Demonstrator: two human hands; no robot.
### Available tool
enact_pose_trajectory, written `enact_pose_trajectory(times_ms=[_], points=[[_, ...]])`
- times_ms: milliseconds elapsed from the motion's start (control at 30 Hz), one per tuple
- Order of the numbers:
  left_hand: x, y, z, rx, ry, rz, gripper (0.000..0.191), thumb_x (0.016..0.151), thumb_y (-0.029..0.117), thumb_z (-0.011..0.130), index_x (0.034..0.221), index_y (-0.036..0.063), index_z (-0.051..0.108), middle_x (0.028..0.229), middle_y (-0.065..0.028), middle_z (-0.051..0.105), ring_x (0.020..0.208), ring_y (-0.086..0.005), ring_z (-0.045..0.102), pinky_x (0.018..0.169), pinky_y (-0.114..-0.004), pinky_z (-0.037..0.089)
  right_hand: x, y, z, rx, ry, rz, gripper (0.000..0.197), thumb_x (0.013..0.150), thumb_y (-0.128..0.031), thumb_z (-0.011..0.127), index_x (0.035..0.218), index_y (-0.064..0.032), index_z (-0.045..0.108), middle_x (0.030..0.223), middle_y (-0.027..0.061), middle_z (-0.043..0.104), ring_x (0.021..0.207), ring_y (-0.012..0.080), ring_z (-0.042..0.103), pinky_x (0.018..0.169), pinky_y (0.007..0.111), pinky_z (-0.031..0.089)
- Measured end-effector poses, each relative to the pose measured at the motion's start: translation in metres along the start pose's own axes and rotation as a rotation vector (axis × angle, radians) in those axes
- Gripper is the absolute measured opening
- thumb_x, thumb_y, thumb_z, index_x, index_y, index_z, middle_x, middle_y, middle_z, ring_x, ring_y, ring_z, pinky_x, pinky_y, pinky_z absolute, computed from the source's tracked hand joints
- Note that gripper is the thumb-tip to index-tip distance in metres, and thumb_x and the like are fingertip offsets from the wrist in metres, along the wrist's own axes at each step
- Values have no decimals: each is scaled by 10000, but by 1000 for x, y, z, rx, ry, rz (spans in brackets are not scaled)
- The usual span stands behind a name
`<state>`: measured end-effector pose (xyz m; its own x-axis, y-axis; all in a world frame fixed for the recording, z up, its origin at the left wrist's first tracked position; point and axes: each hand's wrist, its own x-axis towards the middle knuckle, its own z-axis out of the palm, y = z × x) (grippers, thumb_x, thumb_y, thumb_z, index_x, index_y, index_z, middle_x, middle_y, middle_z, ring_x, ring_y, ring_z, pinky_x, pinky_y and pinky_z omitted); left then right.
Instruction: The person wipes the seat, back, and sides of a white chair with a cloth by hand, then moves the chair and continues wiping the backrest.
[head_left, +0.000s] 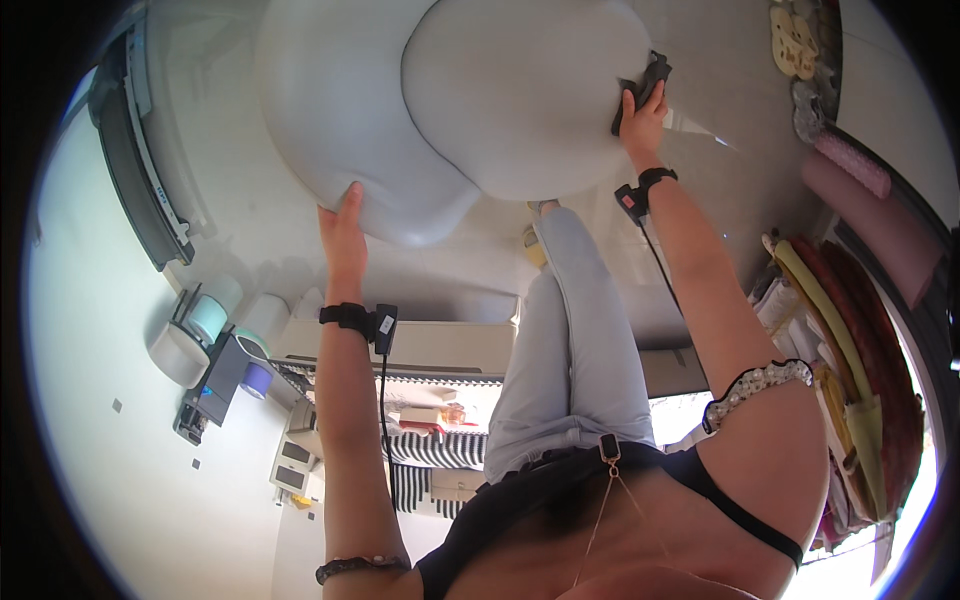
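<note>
A large, rounded, light grey lounge chair (330, 97) with a smooth surface stands before me. A dark curved seam sets off its broad bulging cushion (525, 97). My left hand (345, 236) grips the chair's lower left edge, its thumb on top and the other fingers hidden beneath. At the right rim of the cushion, my right hand (643, 135) holds a crumpled black cloth (643, 88) against the surface. Each wrist wears a black strap with a small cabled device.
A black and grey treadmill-like machine (139, 165) lies along the left wall. Wall holders carry rolls and cups (206, 319). Cream clogs (793, 45), a pink rolled mat (862, 217) and hanging clothes (840, 352) line the right side. A white cabinet (420, 341) stands behind my legs.
</note>
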<state>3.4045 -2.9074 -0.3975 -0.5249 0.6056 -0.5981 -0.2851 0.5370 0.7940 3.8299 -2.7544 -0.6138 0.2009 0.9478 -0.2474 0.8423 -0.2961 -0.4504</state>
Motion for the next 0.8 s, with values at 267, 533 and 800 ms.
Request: enact_pose_trajectory(times_ms=[267, 533, 800], points=[[2, -3, -5, 38, -11, 5, 572, 896, 194, 675, 1358, -27, 421, 1290, -91, 535, 1168, -180, 502, 1020, -310, 375, -76, -20, 24, 66, 24, 378, 827, 964, -537, 447, 1545, -157, -2, 1510, 256, 190, 1262, 471, 401, 1038, 506, 383], [4, -5, -9, 57, -41, 26, 563, 895, 228, 677, 1334, -37, 445, 1264, -98, 560, 1148, -184, 518, 1007, -305, 382, -147, -62, 68, 314, 87, 888, 882, 945, -580, 439, 1544, -164, -57, 1486, 333, 189, 1274, 483, 393, 1024, 507, 389], [6, -10, -16, 16, -72, 45, 569, 869, 194, 713, 1336, 3, 451, 1256, -78, 568, 1152, -189, 536, 964, -317, 430, -213, -140, 106, 1207, -9, 1671, 805, 879, -746, 332, 1463, -191, 324, 1493, 52, 388, 1325, 298, 407, 1017, 483, 446]])
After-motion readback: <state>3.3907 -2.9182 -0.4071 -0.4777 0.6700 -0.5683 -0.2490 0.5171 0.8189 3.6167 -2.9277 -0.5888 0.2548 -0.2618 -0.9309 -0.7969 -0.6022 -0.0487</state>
